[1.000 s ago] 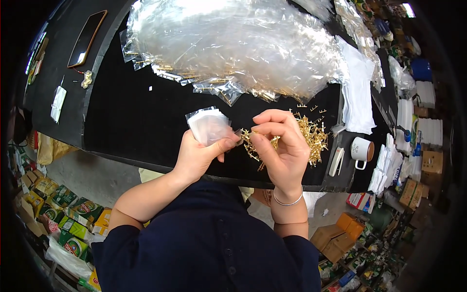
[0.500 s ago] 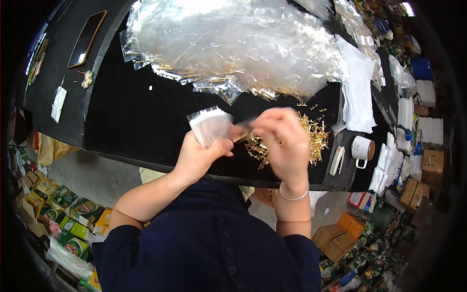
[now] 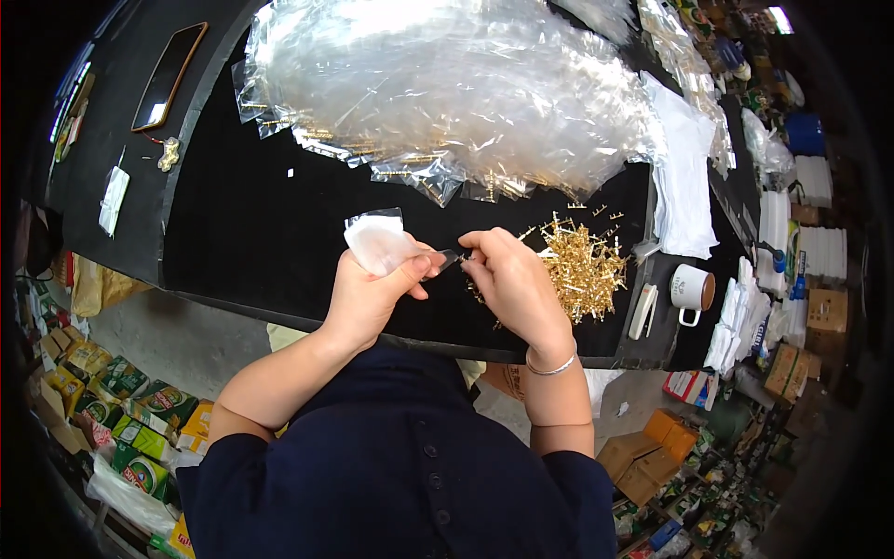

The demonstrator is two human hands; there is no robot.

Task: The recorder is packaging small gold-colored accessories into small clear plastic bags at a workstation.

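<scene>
Left hand (image 3: 368, 293): fingers grip clear bags (image 3: 377, 240), one bag's corner (image 3: 449, 260) jutting right | right hand (image 3: 517, 287): fingers curled near that corner, cannot tell if gripping | gold-coloured pieces (image 3: 589, 270): counter (image 3: 242, 214), just right of right hand

- Mug (image 3: 685, 296): small dark print on its white side, too fine to make out fully.
- Green carton (image 3: 140, 469), lower left: large white capital letters on a round emblem, partly legible.
- Yellow packet (image 3: 181, 537), bottom left: lettering, cut off by the sleeve.
- White wrapper (image 3: 765, 330), right of the tabletop (image 3: 219, 219): bold dark capitals, running slantwise.
- Brown carton (image 3: 506, 376), below the tabletop's near edge: reddish characters, partly hidden and blurred.
</scene>
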